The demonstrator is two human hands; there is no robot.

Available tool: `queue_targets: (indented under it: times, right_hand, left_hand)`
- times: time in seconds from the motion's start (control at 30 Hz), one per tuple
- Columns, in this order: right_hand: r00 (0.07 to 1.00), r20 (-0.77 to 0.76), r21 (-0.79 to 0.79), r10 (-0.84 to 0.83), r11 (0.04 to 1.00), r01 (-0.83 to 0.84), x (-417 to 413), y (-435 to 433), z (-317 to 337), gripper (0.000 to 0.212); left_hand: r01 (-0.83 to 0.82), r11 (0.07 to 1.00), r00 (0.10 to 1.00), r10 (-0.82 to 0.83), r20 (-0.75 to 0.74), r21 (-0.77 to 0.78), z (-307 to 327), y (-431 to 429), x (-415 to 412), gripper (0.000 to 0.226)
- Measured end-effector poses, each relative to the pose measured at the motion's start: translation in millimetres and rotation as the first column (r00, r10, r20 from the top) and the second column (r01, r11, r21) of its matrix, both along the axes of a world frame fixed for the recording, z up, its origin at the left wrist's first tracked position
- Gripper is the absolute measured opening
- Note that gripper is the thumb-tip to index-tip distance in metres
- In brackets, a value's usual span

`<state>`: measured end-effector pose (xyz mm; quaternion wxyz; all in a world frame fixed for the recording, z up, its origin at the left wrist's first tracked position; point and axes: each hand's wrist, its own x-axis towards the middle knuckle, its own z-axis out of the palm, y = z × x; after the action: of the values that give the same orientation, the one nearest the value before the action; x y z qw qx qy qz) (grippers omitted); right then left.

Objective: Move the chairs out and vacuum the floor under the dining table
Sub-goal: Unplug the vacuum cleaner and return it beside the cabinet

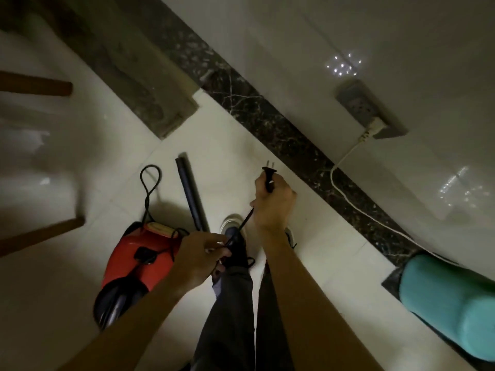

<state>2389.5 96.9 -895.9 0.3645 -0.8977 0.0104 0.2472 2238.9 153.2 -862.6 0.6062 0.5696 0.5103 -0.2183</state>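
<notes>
A red canister vacuum (134,261) lies on the pale tiled floor at my left foot. Its dark tube (190,196) points away beside it. My right hand (273,202) grips the black two-pin plug (268,174), pins pointing toward the wall. The black cord (245,222) runs taut from there down to my left hand (201,255), which pinches it above my shoe. A loop of cord (150,183) lies on the floor beyond the vacuum.
A grey wall socket (359,105) on the white wall holds a white plug, its white cable (345,194) trailing along the dark marble skirting (267,121). Two wooden legs (40,87) stand at left. A teal cylinder (450,301) lies at right.
</notes>
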Motion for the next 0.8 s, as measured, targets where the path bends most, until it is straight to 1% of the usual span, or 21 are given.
queue_targets:
  times: [0.1,0.27,0.37,0.47,0.53,0.6,0.63,0.7,0.73,0.8]
  right_hand:
    - [0.995,0.005,0.02,0.095,0.995,-0.095,3,24,12,0.031]
    - [0.969,-0.055,0.14,0.24,0.963,-0.231,-9,77,32,0.029]
    - [0.92,-0.02,0.18,0.391,0.907,-0.381,-22,115,41,0.025]
    - [0.848,0.005,0.215,0.53,0.828,-0.519,-43,154,49,0.023]
    - [0.77,0.024,0.243,0.637,0.743,-0.623,-59,177,55,0.022]
    - [0.664,0.034,0.264,0.747,0.634,-0.726,-79,194,61,0.02]
    - [0.604,0.023,0.279,0.797,0.575,-0.769,-90,202,64,0.02]
    - [0.461,-0.003,0.291,0.887,0.442,-0.849,-114,213,69,0.02]
    - [0.385,0.002,0.29,0.923,0.368,-0.884,-126,218,71,0.021]
    - [0.209,0.047,0.274,0.977,0.188,-0.943,-152,223,75,0.022]
  left_hand:
    - [-0.104,0.995,0.994,0.104,0.028,-0.003,6,12,-7,0.016]
    - [-0.295,0.956,0.953,0.294,0.073,0.007,18,32,-28,0.017]
    - [-0.427,0.904,0.903,0.424,0.073,0.024,26,43,-40,0.022]
    - [-0.569,0.82,0.821,0.563,0.097,0.062,29,46,-56,0.018]
    - [-0.69,0.718,0.724,0.678,0.128,0.092,29,45,-62,0.025]
    - [-0.802,0.588,0.597,0.784,0.17,0.108,29,39,-66,0.034]
    - [-0.846,0.521,0.533,0.825,0.187,0.111,30,36,-68,0.035]
    - [-0.918,0.38,0.396,0.895,0.206,0.112,31,27,-73,0.032]
    - [-0.936,0.33,0.349,0.911,0.218,0.119,32,23,-75,0.031]
    - [-0.96,0.238,0.268,0.932,0.243,0.146,32,13,-82,0.028]
